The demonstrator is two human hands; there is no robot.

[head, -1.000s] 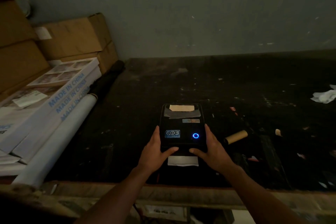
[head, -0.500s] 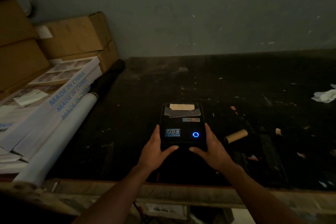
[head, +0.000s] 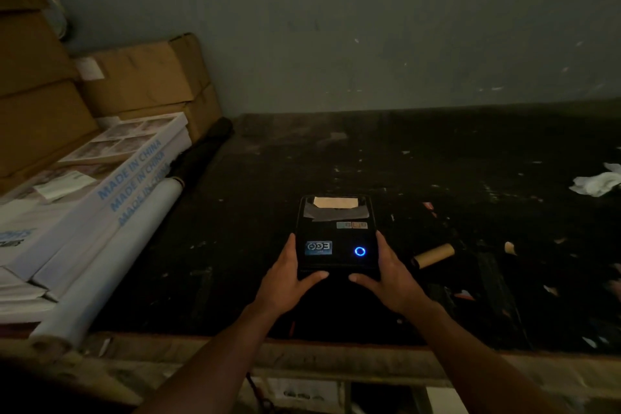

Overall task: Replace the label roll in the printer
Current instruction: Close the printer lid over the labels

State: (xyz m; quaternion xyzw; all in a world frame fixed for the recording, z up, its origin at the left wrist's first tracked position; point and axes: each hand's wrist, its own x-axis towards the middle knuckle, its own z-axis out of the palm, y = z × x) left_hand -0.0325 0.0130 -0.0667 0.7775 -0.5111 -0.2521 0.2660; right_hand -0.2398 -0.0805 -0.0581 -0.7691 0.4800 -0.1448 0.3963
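A black label printer [head: 336, 232] with a glowing blue ring button [head: 360, 251] sits on the dark table [head: 437, 161] in front of me. Tape and a tan paper patch are stuck near its far end. My left hand [head: 285, 282] grips its near left corner, thumb across the front edge. My right hand [head: 391, 276] grips the near right corner the same way. An empty brown cardboard core [head: 433, 255] lies on the table just right of the printer. No label strip shows at the printer's front edge.
Cardboard boxes [head: 141, 77] and flat white cartons marked MADE IN CHINA [head: 111, 185] are stacked at the left, with a white rolled sheet [head: 111, 262] beside them. Crumpled white paper [head: 598, 183] lies far right. Paper scraps dot the table. The table's wooden front edge [head: 336, 360] runs below.
The white label strip that stuck out under the printer's front edge one second ago is gone from view. Both hands have stayed on the printer's near corners.
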